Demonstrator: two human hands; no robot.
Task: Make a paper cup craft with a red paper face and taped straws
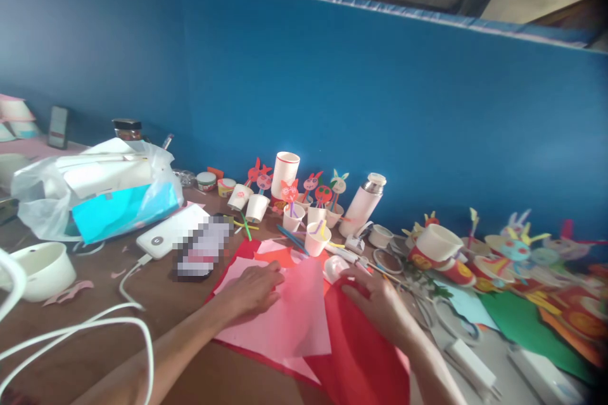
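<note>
My left hand (256, 290) rests over pink paper (251, 329), its fingers bent and spread a little, with a gap between thumb and forefinger. A pink sheet beside those fingers is blurred. My right hand (380, 304) has its fingers curled at the upper edge of a red sheet of paper (365, 342), which bends down toward me. Just beyond its fingertips sits a small white object (335, 267), too blurred to name. More red and orange paper shows beneath the pink sheets.
Paper cups (317, 239) with paper animal figures stand behind the paper, near a white flask (363, 205). At left are a plastic bag (42, 196), a white power bank (173, 231) and a cable (128, 316). Coloured sheets (522, 323) and more decorated cups (439, 243) lie right.
</note>
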